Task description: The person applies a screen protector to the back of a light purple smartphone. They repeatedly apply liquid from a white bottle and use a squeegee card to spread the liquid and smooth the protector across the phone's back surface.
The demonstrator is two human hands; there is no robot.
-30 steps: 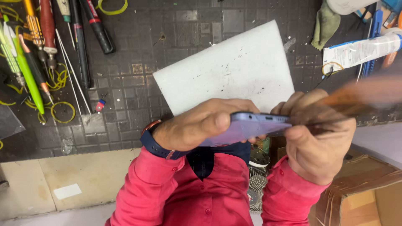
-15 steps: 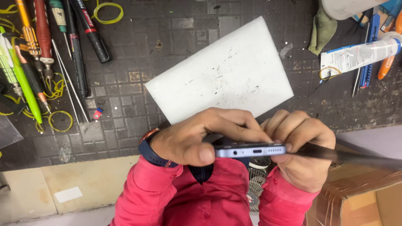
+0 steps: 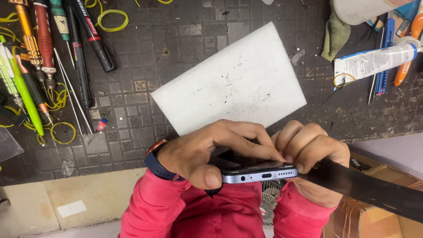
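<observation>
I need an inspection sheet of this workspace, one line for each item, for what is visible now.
Surface: dark gridded mat, dusty, with a white foam pad on it.
Job's things: smartphone held edge-on, its port edge toward the camera; dark flat strip at its right end.
Clutter: screwdrivers, yellow rubber bands, glue tube, green cloth.
Hands: left hand and right hand both grip the smartphone.
Cables: nothing seen.
Surroundings: cardboard box, small fan.
</observation>
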